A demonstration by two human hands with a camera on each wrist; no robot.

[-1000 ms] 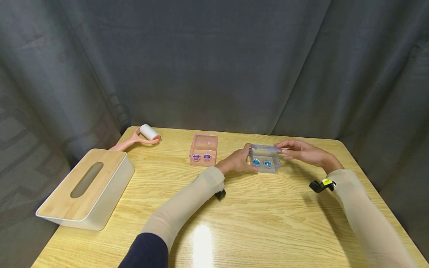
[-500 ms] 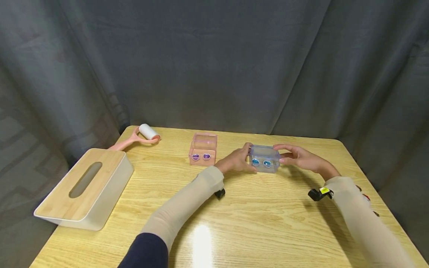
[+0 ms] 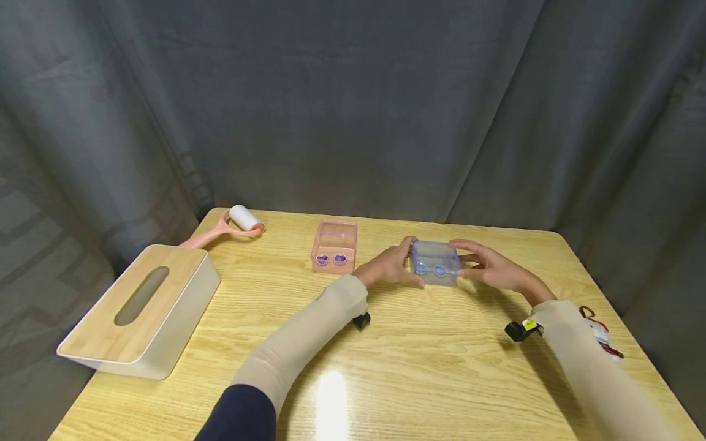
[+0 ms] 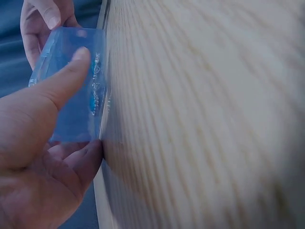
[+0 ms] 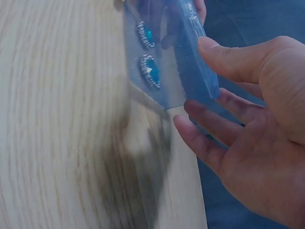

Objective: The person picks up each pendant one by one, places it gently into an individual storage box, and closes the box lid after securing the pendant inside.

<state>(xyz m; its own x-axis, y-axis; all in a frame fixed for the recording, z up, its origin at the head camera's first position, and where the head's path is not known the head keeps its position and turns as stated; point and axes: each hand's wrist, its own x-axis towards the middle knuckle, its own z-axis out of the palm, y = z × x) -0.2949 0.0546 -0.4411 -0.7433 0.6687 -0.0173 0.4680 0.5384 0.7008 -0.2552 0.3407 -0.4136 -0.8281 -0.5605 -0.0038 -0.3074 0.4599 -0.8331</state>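
A see-through blue plastic box point(image 3: 436, 262) stands on the table with its lid down. Inside, two oval blue gems with sparkling rims point(image 5: 150, 71) show through the wall. My left hand point(image 3: 390, 262) grips the box's left side, its thumb along the front wall in the left wrist view. At the right side is my right hand point(image 3: 493, 264), its thumb on the lid's edge point(image 5: 209, 71) and its fingers by the corner. To the left stands a see-through pink box point(image 3: 335, 245), lid up, holding two purple gems point(image 3: 340, 259).
A tissue box with a wooden top point(image 3: 138, 306) stands at the table's left edge. Behind it lies a pink-handled lint roller point(image 3: 245, 218). Beside my right sleeve lies a white item with red and dark parts point(image 3: 601, 334), partly hidden. A grey curtain point(image 3: 353, 110) hangs behind.
The blue box's lid has come down from raised to lying flat over the gems, with my right hand at it. My left hand keeps its place on the box.
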